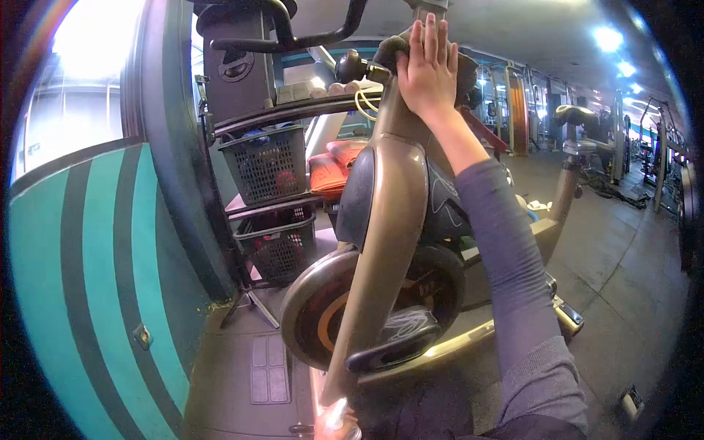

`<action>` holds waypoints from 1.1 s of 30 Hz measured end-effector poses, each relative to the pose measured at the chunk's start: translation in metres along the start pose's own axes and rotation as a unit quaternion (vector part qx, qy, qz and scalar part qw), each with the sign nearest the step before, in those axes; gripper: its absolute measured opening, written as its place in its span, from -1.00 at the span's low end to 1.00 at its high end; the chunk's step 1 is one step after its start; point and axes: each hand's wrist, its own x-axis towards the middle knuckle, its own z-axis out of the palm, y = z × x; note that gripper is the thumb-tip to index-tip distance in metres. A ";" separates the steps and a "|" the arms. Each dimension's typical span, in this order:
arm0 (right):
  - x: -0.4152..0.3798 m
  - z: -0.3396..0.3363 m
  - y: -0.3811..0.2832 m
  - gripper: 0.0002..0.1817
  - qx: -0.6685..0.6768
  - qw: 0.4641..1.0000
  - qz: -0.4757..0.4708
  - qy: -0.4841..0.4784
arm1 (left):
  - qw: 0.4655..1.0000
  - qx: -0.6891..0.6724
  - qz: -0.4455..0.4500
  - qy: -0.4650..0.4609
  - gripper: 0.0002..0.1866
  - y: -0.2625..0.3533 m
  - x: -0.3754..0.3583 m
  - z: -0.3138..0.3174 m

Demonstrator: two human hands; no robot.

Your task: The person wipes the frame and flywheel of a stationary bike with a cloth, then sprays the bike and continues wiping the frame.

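Note:
A bronze-coloured exercise bike (pixel 396 213) stands before me, with its round flywheel (pixel 315 308) low down. My right hand (pixel 429 77) lies flat against the upper front of its frame, fingers stretched upward, just right of a black knob (pixel 350 67). At the bottom edge, my left hand (pixel 345 424) is partly visible beside the foot of the frame. Its fingers are closed around something whitish and shiny that I cannot make out.
A shelf rack behind the bike holds black baskets (pixel 268 165) and orange items (pixel 330 172). A teal striped wall (pixel 95 286) is on the left. Further right are a bike saddle (pixel 576 115) and gym machines. A grey mat (pixel 270 370) lies on the floor.

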 end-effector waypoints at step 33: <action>-0.090 -0.068 -0.011 -0.25 0.123 0.973 0.056 -0.185 | 0.996 0.034 0.077 -0.016 -0.39 0.017 0.009 0.001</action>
